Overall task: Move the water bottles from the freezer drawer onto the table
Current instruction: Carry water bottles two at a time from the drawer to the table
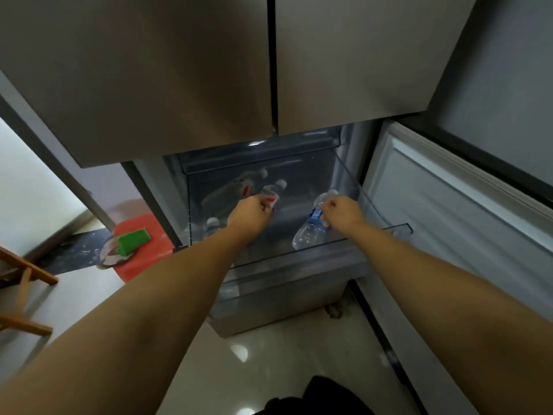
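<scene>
The clear freezer drawer [299, 259] stands pulled out below the fridge's upper doors. My left hand [250, 215] is closed around a red-labelled water bottle [273, 191] near the drawer's middle. My right hand [341, 211] grips a blue-labelled water bottle [309, 232] at the drawer's right side. Another red-labelled bottle [239, 185] lies further back on the left. Two white-capped bottles [212, 224] show at the front left, partly hidden by my left forearm.
The open freezer door [449, 205] swings out on the right. Two closed upper fridge doors [179, 70] hang above the drawer. On the floor to the left lie a red mat [143, 262] with a green object [133, 239] and a wooden frame [24, 280].
</scene>
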Action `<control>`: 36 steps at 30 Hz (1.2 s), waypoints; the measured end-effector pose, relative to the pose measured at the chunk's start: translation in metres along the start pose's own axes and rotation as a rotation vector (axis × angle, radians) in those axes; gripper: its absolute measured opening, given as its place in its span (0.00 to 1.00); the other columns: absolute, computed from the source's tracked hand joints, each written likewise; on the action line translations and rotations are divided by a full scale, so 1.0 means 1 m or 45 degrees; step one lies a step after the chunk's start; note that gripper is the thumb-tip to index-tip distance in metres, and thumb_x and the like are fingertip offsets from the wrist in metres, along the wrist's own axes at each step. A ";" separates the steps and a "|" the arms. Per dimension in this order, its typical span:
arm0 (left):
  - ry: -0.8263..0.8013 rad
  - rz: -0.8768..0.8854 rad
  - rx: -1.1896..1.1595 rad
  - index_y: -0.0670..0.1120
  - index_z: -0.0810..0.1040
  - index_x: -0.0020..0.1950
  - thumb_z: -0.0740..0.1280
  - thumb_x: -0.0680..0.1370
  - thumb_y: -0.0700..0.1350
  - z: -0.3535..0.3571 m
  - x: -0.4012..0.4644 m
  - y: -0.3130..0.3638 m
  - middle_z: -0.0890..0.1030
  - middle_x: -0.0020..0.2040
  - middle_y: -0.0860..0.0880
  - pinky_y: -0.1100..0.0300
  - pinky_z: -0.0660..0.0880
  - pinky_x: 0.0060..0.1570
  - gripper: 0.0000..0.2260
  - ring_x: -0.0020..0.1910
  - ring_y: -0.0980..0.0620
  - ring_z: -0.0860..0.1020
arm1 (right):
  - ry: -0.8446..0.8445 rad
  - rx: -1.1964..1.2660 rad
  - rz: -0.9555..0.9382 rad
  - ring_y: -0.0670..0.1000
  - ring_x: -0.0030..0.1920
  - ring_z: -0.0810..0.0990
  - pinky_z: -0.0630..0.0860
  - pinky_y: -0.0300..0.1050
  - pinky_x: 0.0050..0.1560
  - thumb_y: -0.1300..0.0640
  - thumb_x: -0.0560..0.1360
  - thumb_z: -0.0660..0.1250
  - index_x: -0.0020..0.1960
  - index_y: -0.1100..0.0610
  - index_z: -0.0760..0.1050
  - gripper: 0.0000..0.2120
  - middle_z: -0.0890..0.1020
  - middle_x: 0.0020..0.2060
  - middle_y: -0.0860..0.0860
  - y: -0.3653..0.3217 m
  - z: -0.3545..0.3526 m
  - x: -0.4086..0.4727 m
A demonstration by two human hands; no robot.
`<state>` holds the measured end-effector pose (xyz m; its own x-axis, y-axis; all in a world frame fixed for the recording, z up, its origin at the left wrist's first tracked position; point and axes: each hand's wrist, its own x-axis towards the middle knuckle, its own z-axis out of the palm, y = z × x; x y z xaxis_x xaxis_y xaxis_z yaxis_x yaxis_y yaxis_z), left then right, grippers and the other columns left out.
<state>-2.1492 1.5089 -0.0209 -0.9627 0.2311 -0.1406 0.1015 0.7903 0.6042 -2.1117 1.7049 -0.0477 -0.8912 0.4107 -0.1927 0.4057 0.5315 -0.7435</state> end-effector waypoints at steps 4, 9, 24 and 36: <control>-0.112 -0.099 0.062 0.45 0.76 0.62 0.59 0.80 0.51 0.010 0.037 -0.008 0.78 0.62 0.41 0.47 0.73 0.63 0.16 0.60 0.41 0.77 | -0.076 -0.152 0.290 0.61 0.60 0.78 0.75 0.51 0.59 0.59 0.82 0.56 0.65 0.66 0.71 0.16 0.78 0.60 0.62 0.000 0.009 0.039; -0.228 -0.223 0.181 0.47 0.63 0.73 0.59 0.78 0.57 0.020 0.086 -0.027 0.67 0.71 0.39 0.43 0.66 0.68 0.26 0.67 0.38 0.70 | -0.239 -0.042 0.493 0.64 0.65 0.73 0.73 0.59 0.62 0.49 0.73 0.68 0.72 0.62 0.63 0.33 0.71 0.67 0.62 0.014 0.033 0.082; -0.301 -0.386 0.208 0.43 0.54 0.77 0.70 0.73 0.52 0.066 0.143 -0.048 0.66 0.73 0.39 0.47 0.67 0.68 0.39 0.70 0.39 0.68 | -0.174 0.091 0.633 0.66 0.66 0.71 0.71 0.62 0.65 0.54 0.72 0.70 0.77 0.60 0.47 0.43 0.67 0.70 0.64 0.038 0.056 0.110; -0.325 -0.409 -0.388 0.47 0.73 0.64 0.74 0.70 0.49 0.065 0.113 -0.037 0.79 0.58 0.46 0.51 0.75 0.58 0.25 0.55 0.45 0.78 | -0.435 0.796 0.940 0.59 0.48 0.81 0.76 0.60 0.54 0.56 0.74 0.71 0.62 0.62 0.70 0.21 0.80 0.51 0.60 0.014 0.014 0.081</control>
<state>-2.2450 1.5424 -0.1105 -0.8374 0.1654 -0.5210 -0.3038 0.6516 0.6951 -2.1814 1.7355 -0.0830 -0.5120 0.1942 -0.8367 0.7851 -0.2893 -0.5476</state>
